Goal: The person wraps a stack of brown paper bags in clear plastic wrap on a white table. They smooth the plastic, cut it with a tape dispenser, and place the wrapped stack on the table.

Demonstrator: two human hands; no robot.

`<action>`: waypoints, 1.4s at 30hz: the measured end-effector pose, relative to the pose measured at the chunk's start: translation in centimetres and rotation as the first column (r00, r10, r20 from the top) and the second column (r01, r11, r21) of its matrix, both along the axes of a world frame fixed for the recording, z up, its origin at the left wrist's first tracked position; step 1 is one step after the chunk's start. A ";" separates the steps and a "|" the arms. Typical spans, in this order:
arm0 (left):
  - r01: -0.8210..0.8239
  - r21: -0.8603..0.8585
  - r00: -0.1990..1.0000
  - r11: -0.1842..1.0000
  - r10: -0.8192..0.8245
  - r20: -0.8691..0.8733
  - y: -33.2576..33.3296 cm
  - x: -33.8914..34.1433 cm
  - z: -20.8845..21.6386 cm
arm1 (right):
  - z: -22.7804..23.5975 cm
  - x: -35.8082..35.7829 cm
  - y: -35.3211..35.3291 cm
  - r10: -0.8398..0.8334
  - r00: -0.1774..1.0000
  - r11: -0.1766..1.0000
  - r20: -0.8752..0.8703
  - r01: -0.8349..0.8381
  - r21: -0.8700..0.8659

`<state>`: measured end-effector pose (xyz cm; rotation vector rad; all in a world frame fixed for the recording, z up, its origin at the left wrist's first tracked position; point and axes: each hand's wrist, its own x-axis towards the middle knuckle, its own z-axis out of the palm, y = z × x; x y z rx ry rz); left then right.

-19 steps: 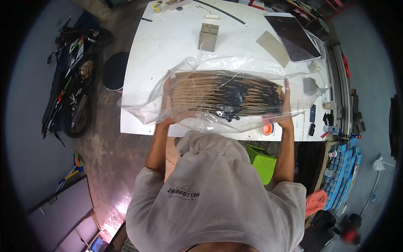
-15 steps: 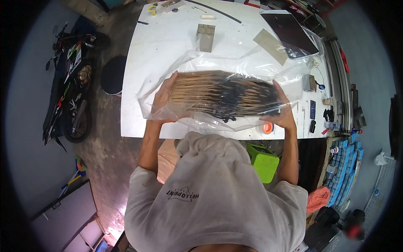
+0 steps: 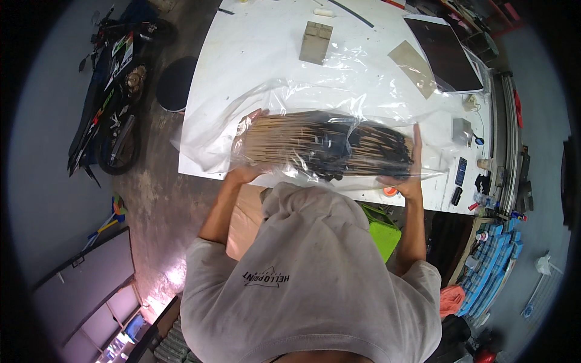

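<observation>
Head view looks straight down on one white worktop (image 3: 254,66), the largest thing in sight, with one parked motorcycle (image 3: 112,103) on the floor off its left edge. Across the worktop's near half spreads one sheet of clear plastic (image 3: 290,100), crumpled and shiny. Wrapped in it is one long bundle of thin sticks (image 3: 324,145), pale tan at the left end and black toward the right, lying crosswise just above the near edge of the worktop. Two hands clamp the bundle by its ends: the left hand (image 3: 247,151) curls around the tan end, the right hand (image 3: 407,175) presses flat against the black end, fingers pointing up. Further back lie one dark flat panel (image 3: 445,51), one tan card (image 3: 414,60) and one small grey-brown block (image 3: 316,42). One green crate (image 3: 381,233) sits under the near edge.
</observation>
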<state>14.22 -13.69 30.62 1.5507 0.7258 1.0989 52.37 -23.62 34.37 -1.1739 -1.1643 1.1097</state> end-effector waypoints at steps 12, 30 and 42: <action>-0.230 -0.730 0.921 0.644 0.386 0.050 -12.1 -3.2 -0.6 | -4.6 3.0 -7.6 0.091 0.940 0.995 -0.328 -0.076 0.056; 0.061 -0.791 0.813 0.609 -0.490 -0.315 7.2 -0.7 -13.3 | -26.7 8.6 5.0 0.208 0.945 0.456 0.254 0.136 -0.879; 0.266 -0.785 0.388 0.560 -0.807 -0.444 2.7 2.8 -15.9 | -33.8 5.6 4.9 0.747 0.623 0.415 0.234 -0.162 -0.895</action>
